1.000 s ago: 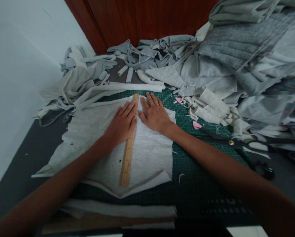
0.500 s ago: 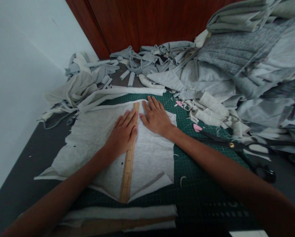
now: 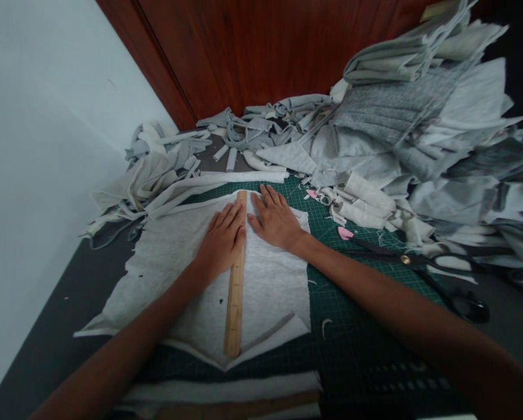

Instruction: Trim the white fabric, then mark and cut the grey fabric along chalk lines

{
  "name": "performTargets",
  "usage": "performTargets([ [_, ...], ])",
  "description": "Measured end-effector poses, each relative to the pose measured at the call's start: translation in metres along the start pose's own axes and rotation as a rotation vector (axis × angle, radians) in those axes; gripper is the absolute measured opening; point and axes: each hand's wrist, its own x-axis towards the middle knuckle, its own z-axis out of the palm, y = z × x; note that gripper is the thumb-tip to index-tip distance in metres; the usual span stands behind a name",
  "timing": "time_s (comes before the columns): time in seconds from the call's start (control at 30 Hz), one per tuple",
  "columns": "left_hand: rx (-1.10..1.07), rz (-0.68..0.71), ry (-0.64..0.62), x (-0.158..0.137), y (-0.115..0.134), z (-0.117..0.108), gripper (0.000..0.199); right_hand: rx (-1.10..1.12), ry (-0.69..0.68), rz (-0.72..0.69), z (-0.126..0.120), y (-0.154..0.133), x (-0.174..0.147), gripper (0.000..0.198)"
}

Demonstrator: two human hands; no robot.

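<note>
A light grey piece of fabric (image 3: 274, 286) is spread over the green cutting mat (image 3: 335, 303), its lower right corner folded back. A wooden ruler (image 3: 234, 315) lies lengthwise across the fabric. My left hand (image 3: 221, 236) rests flat over the ruler's left edge and the cloth beside it, fingers stretched out. On the ruler's right, close to its far end, my right hand (image 3: 276, 219) presses flat on the fabric with its fingers spread.
Large black scissors (image 3: 404, 259) lie at the right, beside pale fabric scraps (image 3: 366, 198). Heaps of grey cloth (image 3: 357, 146) line the back and right. Fabric strips (image 3: 226, 392) lie at the front edge. A white wall (image 3: 46, 116) rises on the left.
The ruler's near end has swung to the right, away from the fabric's lower point. Both hands stay flat on the cloth, and the camera view has shifted slightly.
</note>
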Motion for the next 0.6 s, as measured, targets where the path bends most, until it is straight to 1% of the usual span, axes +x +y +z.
performTargets([
  [0.07,0.004,0.008,0.005,0.001,-0.002,0.001,0.061,0.031,0.022,-0.018,-0.005,-0.001,0.002,0.059],
  [0.17,0.0,0.021,0.013,0.001,-0.005,0.002,0.061,0.066,0.065,-0.159,-0.02,-0.007,-0.005,0.051],
  [0.23,-0.019,0.024,0.025,0.001,-0.007,0.004,0.06,0.088,0.056,-0.271,-0.029,-0.017,-0.024,0.047],
  [0.3,-0.048,0.029,0.036,0.0,-0.008,0.005,0.06,0.116,-0.02,-0.321,-0.035,-0.026,-0.052,0.046],
  [0.4,-0.069,0.019,0.035,0.0,-0.006,0.006,0.061,0.11,-0.114,-0.28,-0.033,-0.03,-0.096,0.058],
  [0.47,-0.067,0.009,0.029,0.001,-0.005,0.005,0.062,0.116,-0.143,-0.293,-0.029,-0.024,-0.111,0.063],
  [0.53,-0.068,0.007,0.022,0.002,-0.003,0.003,0.062,0.138,-0.168,-0.32,-0.025,-0.014,-0.112,0.062],
  [0.6,-0.072,0.001,0.02,0.003,-0.002,0.003,0.062,0.157,-0.185,-0.337,-0.023,-0.004,-0.104,0.059],
])
